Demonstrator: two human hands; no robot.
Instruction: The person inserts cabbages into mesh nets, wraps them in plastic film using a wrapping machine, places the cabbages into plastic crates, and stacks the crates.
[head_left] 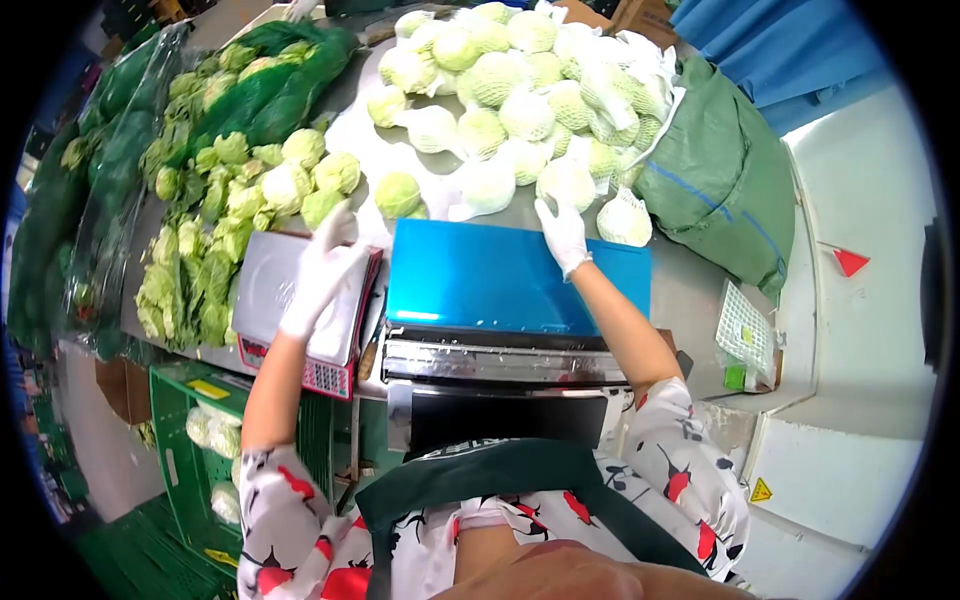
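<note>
My left hand (325,272), in a white glove, is over the flat pan of a weighing scale (268,280) with a red keypad. Its fingers are apart and hold nothing, pointing toward an unwrapped cabbage (322,208). My right hand (562,238), also gloved, reaches across the blue plate (470,275) of a wrapping machine. Its fingers are spread, and the fingertips meet the near side of a cabbage in a white foam net (566,182); no closed grip shows. Another netted cabbage (624,220) sits just right of that hand. A bare cabbage (397,194) lies between the hands.
Many netted cabbages (500,80) are heaped at the back. Loose leaves and trimmed cabbages (200,270) cover the left side, beside green mesh sacks (270,100). A full green sack (715,180) stands at right. Below left, a green crate (185,455) holds wrapped cabbages.
</note>
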